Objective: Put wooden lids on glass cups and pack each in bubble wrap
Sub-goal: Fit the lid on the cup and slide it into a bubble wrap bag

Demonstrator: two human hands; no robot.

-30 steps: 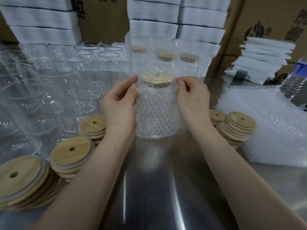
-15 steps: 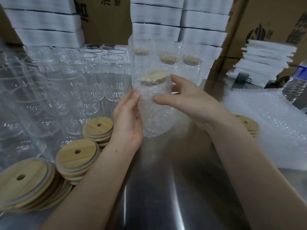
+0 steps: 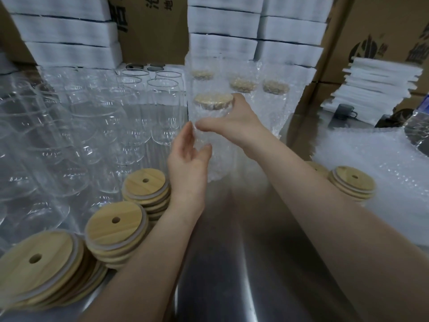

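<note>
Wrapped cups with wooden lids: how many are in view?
4. The held cup is gripped by the right hand, the left hand touching its wrap. Three stand behind: back-left cup, middle cup, right cup. Others may be hidden behind them.

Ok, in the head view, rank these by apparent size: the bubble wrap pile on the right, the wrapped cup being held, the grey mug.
1. bubble wrap pile
2. wrapped cup
3. grey mug, smallest, though it stands far back, so distance shrinks it.
</note>
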